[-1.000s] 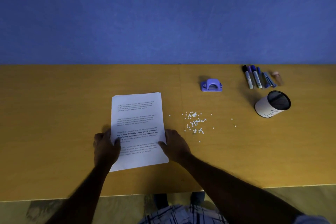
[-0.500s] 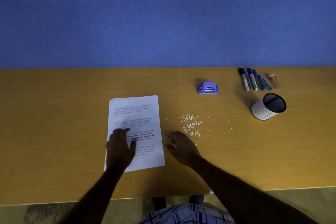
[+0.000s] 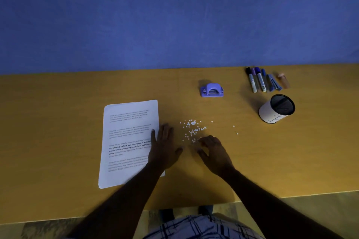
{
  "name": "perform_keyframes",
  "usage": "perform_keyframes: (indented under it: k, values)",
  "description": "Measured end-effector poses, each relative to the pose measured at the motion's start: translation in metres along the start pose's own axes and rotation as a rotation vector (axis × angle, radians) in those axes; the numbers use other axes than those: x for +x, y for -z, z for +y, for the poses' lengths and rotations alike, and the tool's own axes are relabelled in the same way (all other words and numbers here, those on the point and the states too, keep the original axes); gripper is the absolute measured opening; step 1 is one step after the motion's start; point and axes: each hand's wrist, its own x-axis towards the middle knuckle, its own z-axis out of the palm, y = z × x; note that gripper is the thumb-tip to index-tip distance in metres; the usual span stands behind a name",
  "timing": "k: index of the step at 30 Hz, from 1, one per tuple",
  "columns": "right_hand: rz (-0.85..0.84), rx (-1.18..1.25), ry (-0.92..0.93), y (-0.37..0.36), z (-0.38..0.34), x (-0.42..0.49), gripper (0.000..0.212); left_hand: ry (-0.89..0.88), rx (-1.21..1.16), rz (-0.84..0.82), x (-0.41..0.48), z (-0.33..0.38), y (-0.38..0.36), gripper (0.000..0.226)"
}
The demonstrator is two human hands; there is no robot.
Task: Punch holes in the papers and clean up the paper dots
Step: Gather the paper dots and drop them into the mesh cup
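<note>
Scattering risk: the paper dots (image 3: pixel 193 130) are lying loose on the table (image 3: pixel 58 122), most of them in one cluster and a few strays sitting well apart toward the cup (image 3: pixel 276 109). I'm thinking a quick sweep, or air from a moving palm, could be sending them wider or off the near edge.
Papers: the papers (image 3: pixel 128 141) are lying just left of the dots. A sideways shove from the hand on their right edge could be skewing the sheets.
Left hand: the left hand (image 3: pixel 165 147) is lying flat with straight fingers, overlapping the papers' right edge and gripping nothing. The dots are sitting near it on the right, not touching.
Right hand: the right hand (image 3: pixel 212 151) is resting with loosely bent fingers, its tips coming down at the cluster's near edge and holding nothing I can make out. The dots are lying just ahead of those tips.
Cup: it is standing well apart, so carrying dots there is looking spill-prone.
</note>
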Motion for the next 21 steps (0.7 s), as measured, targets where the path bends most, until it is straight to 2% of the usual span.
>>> perform_keyframes:
  k: [6, 14, 18, 21]
  values:
    - [0.014, 0.008, -0.003, 0.007, 0.018, -0.005, 0.033, 0.065, 0.047, -0.015, 0.008, 0.008, -0.011, 0.09]
    - [0.043, -0.073, -0.013, 0.012, 0.039, -0.008, 0.038, -0.055, 0.003, -0.03, 0.004, 0.046, -0.022, 0.088]
    - [0.021, -0.09, -0.046, 0.017, 0.051, -0.006, 0.057, -0.153, 0.021, -0.059, 0.006, 0.053, -0.024, 0.089]
    - [0.015, -0.109, -0.126, 0.023, 0.067, -0.001, 0.077, -0.152, -0.008, -0.029, 0.009, 0.044, -0.021, 0.09]
